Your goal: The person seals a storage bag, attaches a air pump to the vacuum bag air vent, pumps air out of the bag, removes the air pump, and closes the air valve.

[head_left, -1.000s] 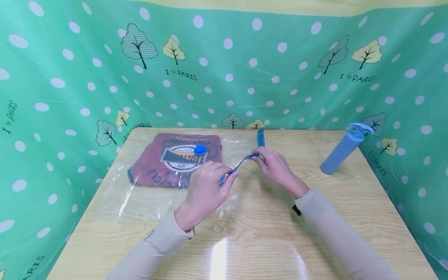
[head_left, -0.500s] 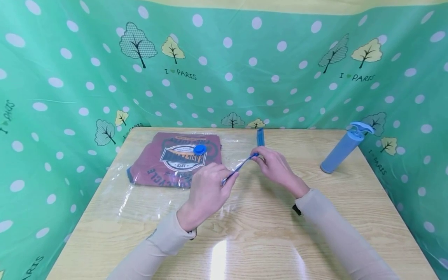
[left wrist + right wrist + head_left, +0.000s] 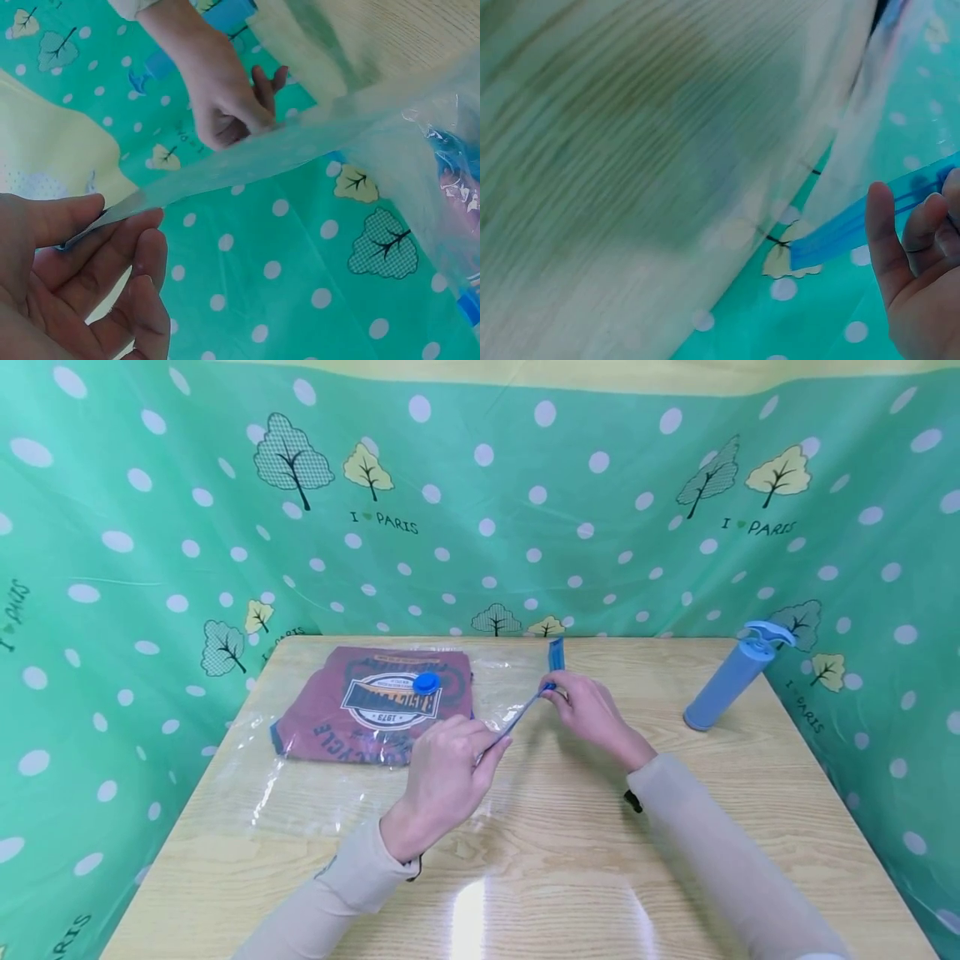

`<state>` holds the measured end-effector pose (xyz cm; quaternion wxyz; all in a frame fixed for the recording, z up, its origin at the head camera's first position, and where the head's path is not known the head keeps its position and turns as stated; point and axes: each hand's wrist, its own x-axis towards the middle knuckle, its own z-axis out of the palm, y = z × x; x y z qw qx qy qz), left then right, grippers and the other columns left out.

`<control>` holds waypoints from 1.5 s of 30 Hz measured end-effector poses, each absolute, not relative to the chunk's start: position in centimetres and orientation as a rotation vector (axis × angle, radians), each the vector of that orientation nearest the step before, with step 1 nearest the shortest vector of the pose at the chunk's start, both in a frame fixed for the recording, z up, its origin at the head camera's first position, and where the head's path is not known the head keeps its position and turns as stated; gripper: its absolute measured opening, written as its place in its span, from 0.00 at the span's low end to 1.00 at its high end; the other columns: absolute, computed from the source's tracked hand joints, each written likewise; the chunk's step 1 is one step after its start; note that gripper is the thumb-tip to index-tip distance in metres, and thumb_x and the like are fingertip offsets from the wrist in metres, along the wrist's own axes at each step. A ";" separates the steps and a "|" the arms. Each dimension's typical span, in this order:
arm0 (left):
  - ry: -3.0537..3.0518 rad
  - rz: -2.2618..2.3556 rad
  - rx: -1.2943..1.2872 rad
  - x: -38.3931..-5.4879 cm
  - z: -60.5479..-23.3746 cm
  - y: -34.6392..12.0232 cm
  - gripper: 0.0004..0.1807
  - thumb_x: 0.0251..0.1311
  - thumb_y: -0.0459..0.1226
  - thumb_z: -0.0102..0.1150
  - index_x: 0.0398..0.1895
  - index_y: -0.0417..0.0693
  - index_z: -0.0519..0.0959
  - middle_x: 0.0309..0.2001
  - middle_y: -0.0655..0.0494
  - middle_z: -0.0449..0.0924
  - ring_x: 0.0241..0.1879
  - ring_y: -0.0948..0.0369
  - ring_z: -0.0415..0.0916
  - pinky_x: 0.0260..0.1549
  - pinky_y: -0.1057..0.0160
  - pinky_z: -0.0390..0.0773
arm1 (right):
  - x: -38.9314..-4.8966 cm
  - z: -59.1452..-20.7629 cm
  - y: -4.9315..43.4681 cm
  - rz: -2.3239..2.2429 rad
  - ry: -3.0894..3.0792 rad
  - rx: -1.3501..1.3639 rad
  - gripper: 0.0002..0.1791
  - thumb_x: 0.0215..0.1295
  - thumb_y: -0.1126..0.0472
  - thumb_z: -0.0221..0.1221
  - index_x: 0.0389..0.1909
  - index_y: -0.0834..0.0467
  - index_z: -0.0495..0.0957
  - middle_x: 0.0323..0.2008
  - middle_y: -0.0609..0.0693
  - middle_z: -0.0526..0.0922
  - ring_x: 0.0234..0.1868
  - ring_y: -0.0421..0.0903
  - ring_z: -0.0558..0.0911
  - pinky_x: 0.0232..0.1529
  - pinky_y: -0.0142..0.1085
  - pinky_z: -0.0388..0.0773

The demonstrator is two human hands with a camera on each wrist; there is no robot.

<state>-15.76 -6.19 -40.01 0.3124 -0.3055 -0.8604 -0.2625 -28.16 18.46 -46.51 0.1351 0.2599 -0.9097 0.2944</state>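
Note:
A clear vacuum storage bag lies on the table with a folded maroon printed garment inside. Its blue round valve cap shows over the garment. My left hand pinches the near part of the bag's right edge between thumb and fingers, lifting it off the table. Farther back, my right hand pinches the blue zip strip, whose far end sticks out past the fingers. In the right wrist view a darker blue piece sits on the strip at the fingertips. Between both hands the edge is stretched straight.
A blue hand pump with a T-shaped handle stands at the right rear of the wooden table. A green dotted curtain hangs behind and along both sides of it.
The bag's edge between my hands was bent a second ago and is now pulled straight. Both hands keep nearly the same places and grips.

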 end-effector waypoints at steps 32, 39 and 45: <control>-2.340 -0.755 -0.758 -16.0 -38.9 -6.6 0.10 0.71 0.36 0.66 0.29 0.47 0.88 0.28 0.61 0.84 0.28 0.59 0.80 0.25 0.60 0.78 | -29.1 -46.6 19.3 0.884 -2.664 0.800 0.06 0.78 0.61 0.61 0.50 0.54 0.83 0.45 0.49 0.86 0.32 0.46 0.79 0.31 0.43 0.77; -2.346 -0.744 -0.785 -15.7 -39.0 -6.5 0.10 0.71 0.36 0.67 0.29 0.48 0.88 0.28 0.61 0.85 0.28 0.60 0.79 0.26 0.61 0.76 | -29.3 -46.7 19.2 0.875 -2.656 0.782 0.04 0.77 0.61 0.62 0.48 0.52 0.83 0.43 0.48 0.86 0.31 0.45 0.80 0.30 0.43 0.78; -2.350 -0.703 -0.815 -15.5 -39.2 -6.4 0.09 0.69 0.36 0.69 0.28 0.49 0.89 0.28 0.60 0.86 0.28 0.60 0.79 0.28 0.61 0.76 | -29.8 -46.9 19.1 0.864 -2.669 0.757 0.05 0.77 0.62 0.63 0.48 0.53 0.82 0.45 0.50 0.86 0.36 0.49 0.84 0.34 0.45 0.82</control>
